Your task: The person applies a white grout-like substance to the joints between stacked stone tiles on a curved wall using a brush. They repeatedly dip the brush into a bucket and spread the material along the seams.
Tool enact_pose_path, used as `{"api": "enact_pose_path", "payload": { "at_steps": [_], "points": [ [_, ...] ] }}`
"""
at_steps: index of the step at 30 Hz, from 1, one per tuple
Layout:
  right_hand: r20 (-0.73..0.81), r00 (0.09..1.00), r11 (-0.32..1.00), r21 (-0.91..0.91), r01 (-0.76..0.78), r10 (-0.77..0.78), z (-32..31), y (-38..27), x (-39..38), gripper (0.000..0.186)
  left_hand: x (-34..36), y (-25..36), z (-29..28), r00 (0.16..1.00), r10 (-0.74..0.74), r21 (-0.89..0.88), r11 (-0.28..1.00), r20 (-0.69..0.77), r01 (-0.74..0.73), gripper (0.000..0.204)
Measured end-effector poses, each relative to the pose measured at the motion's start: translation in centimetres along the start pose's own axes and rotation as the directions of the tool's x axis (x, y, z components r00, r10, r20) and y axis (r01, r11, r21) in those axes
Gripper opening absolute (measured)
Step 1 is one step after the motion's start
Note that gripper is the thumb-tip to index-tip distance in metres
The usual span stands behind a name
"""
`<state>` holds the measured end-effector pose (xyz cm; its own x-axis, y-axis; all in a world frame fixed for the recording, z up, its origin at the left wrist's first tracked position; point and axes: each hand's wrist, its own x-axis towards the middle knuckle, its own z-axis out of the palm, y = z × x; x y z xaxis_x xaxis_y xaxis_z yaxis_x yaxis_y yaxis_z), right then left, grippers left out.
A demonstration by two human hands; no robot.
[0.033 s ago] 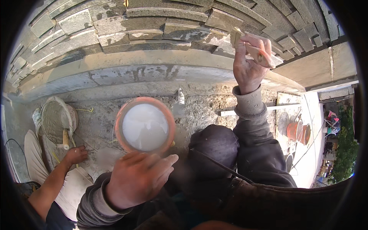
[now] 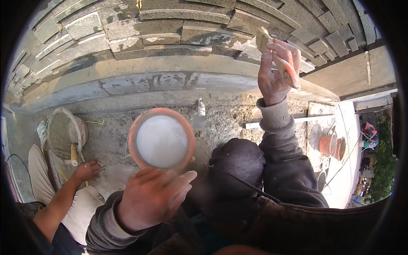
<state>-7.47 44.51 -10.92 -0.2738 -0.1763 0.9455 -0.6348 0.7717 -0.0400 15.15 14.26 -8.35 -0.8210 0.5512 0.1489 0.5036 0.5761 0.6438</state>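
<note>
My right hand (image 2: 278, 70) is closed around the handle of a paintbrush (image 2: 291, 77). The handle has a reddish tip, and the bristles point up against the stone-clad wall (image 2: 204, 36), whose blocks carry dark wet patches. Low in front of me, my left hand (image 2: 151, 197) holds nothing I can see; its fingers are partly stretched, pointing right. Just beyond it stands an orange bucket (image 2: 132, 144) of milky white liquid (image 2: 161, 140). The left hand overlaps the bucket's near rim in the picture; whether they touch I cannot tell.
At left, another person's hand (image 2: 87, 170) is beside a bucket of grey mortar (image 2: 61, 131) with a wooden-handled tool (image 2: 74, 154). A ledge (image 2: 140, 83) runs below the wall. A short white pipe (image 2: 201, 107) rises from rough ground. Reddish buckets (image 2: 327, 145) stand at right.
My right hand has tilted the brush slightly, its handle end swinging down and left. My left hand has barely moved.
</note>
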Motion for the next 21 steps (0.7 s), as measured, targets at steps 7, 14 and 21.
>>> {"api": "enact_pose_path", "payload": {
  "at_steps": [7, 14, 21],
  "points": [
    [0.119, 0.976, 0.966, 0.206, 0.157, -0.184, 8.7, -3.5, -4.6, 0.032, 1.7, 0.3, 0.0, 0.999, -0.029, -0.011, 1.000, 0.038, 0.030, 0.032],
    [0.130, 0.987, 0.920, 0.390, 0.032, -0.090, 9.5, -4.0, -2.3, 0.029, 2.6, 0.1, 0.0, 0.996, -0.078, -0.008, 0.997, 0.049, 0.078, 0.032],
    [0.241, 0.962, 0.991, -0.044, -0.123, 0.130, -2.9, 4.6, -4.1, 0.008, 2.6, -0.6, 0.4, 0.989, -0.129, -0.027, 0.991, 0.078, 0.131, 0.032]
  ]
}}
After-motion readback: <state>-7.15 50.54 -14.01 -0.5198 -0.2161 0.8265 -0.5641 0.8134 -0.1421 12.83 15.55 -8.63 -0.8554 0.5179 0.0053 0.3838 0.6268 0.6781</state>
